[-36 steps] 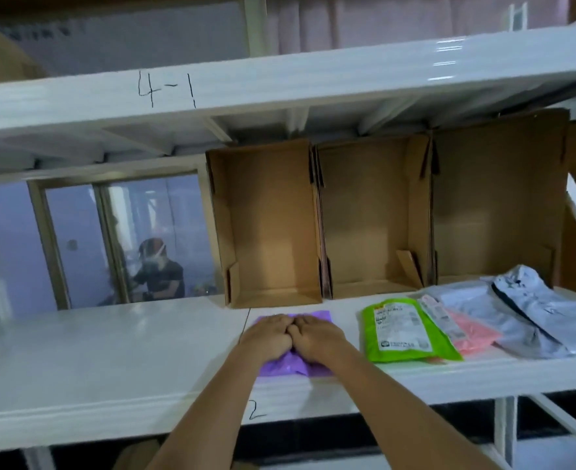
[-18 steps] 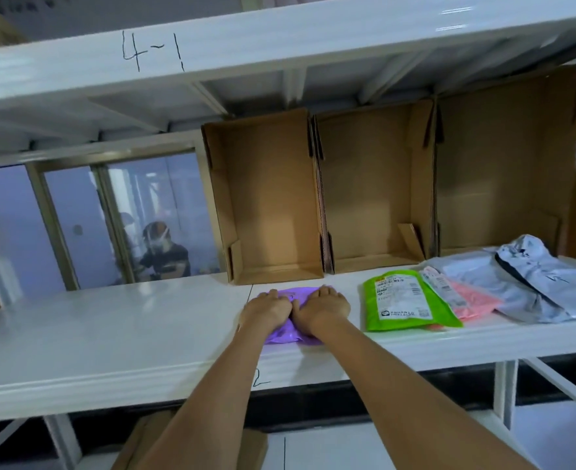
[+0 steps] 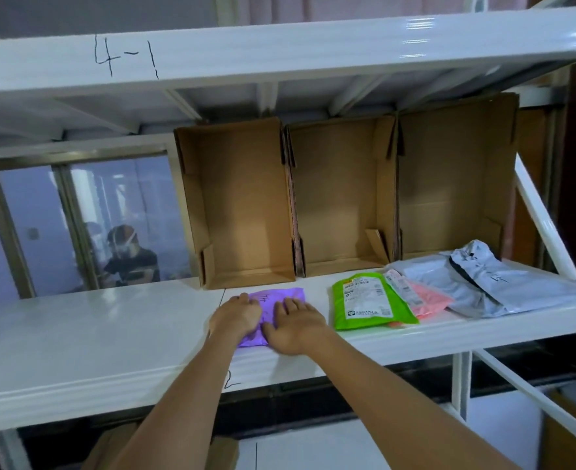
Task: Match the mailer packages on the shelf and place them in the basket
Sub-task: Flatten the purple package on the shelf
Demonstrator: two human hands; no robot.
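My left hand (image 3: 237,315) and right hand (image 3: 295,325) press flat on the purple mailer (image 3: 281,300); at three o'clock the green mailer (image 3: 369,301) waits, nothing basketed yet.

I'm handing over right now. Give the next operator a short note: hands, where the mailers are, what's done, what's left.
Left hand: fingers bent, resting on the purple mailer.
Right hand: flat, pressing the same mailer.
Green mailer, pink mailer and grey mailers lie to the right on the shelf.
Three cardboard boxes behind show nothing inside.
Done: nothing placed, as far as visible.
Left: match and place all; no basket in view.
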